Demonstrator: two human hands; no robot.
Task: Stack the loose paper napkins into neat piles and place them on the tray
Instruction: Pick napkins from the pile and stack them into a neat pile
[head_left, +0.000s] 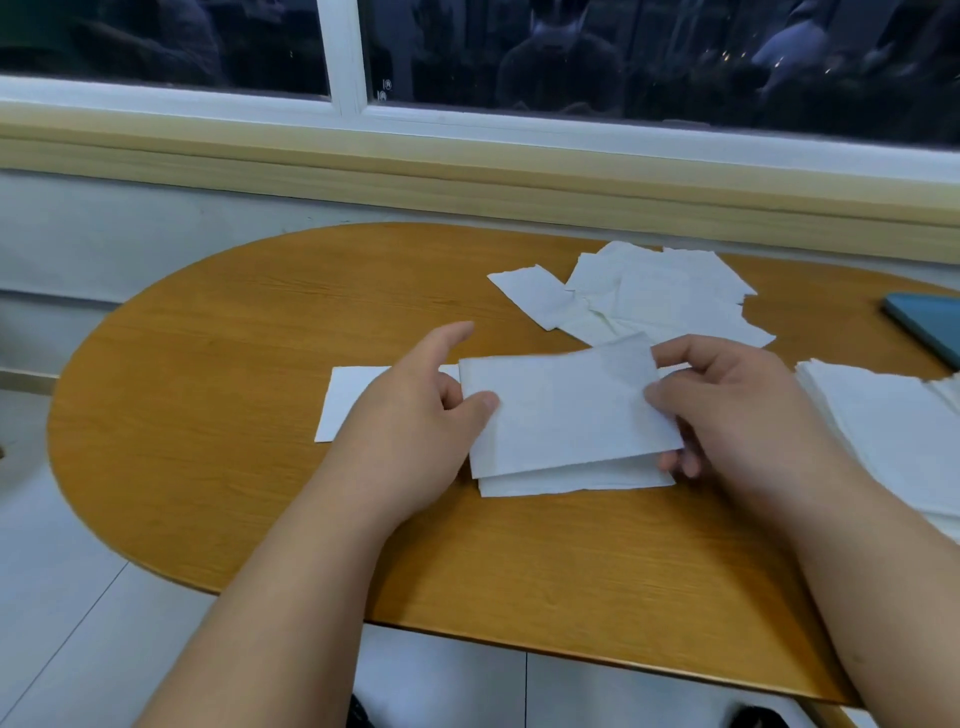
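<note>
my left hand (415, 421) and right hand (737, 410) each pinch an end of the top napkin (566, 410) to square it over the lower napkin (571, 480).

Place: indoor room, prob. office or home; cannot tell exact.
Window: white-frame window (345, 57), dark outside.
Table: oval wood-look table (249, 338) below it.
Floor: pale tiles (78, 597).

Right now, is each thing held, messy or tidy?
Folded white paper napkin: held at both ends.
Left hand: pinches its left edge.
Right hand: fingers pinch its right edge.
Lower white napkin: sticks out beneath, not aligned.
Heap of loose white napkins: messy, overlapping.
Flat white napkin: lying partly behind left hand.
White napkin pile: stacked, right table edge.
Blue flat tray: only a corner shows, bare.
</note>
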